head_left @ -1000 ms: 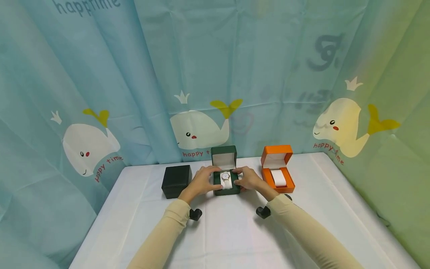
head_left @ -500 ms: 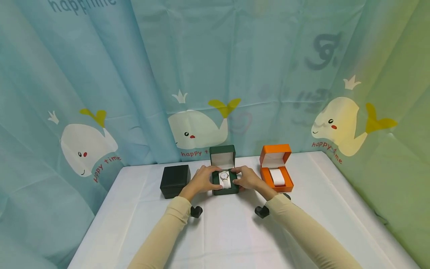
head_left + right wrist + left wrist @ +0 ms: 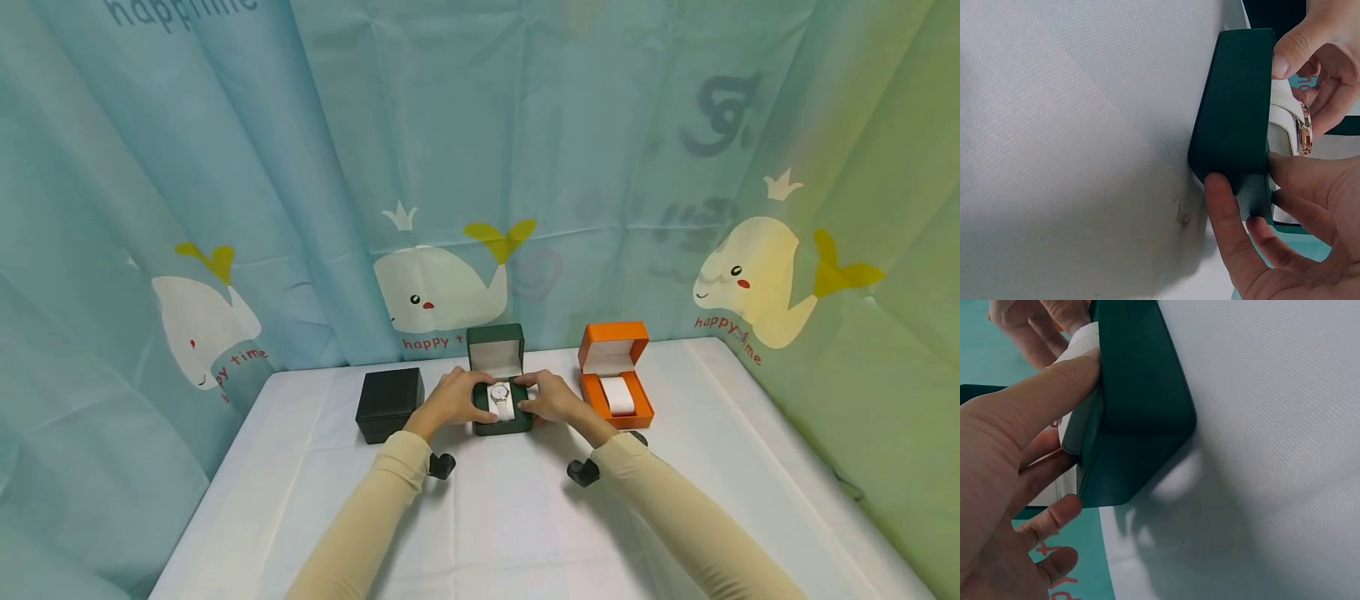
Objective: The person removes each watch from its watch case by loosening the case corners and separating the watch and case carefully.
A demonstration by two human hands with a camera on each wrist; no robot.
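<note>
The white-strapped wristwatch (image 3: 500,393) is sitting inside the open green watch box (image 3: 1232,106) on the bench (image 3: 502,517), between the two hands. The left hand (image 3: 447,398) is gripping the box's left side, its thumb reaching the near edge and fingers the far edge. The right hand (image 3: 555,398) is gripping the right side, some fingers pressing the outer wall.
</note>
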